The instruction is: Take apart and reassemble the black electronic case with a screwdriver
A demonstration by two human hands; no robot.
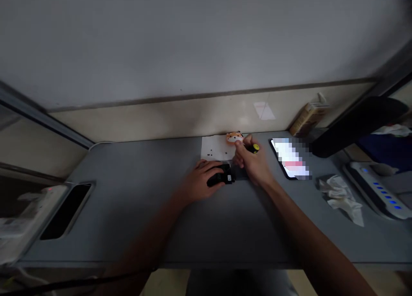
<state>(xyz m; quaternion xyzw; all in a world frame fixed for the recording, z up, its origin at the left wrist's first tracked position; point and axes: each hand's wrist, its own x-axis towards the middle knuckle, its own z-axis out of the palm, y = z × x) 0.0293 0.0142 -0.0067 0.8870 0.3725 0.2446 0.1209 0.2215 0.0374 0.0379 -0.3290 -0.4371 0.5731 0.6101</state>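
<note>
My left hand (201, 180) rests on the grey desk (128, 188), its fingers curled around a small black device (220, 176) and pinning it to the desktop. My right hand (252, 163) is closed around a small tool with a yellow-and-black handle (254, 148), held upright just right of the device. Behind both hands lies a white sheet of paper (216, 148) with a few tiny dark parts on it. An orange animal-shaped figure (234, 137) sits at the paper's far right corner, close to my right fingers.
A lit phone (291, 158) lies flat to the right, with crumpled tissue (341, 195) nearer me. A power strip with blue lights (376, 188) is at the far right. A small carton (307, 118) leans on the wall. A rectangular slot (66, 210) opens at the desk's left.
</note>
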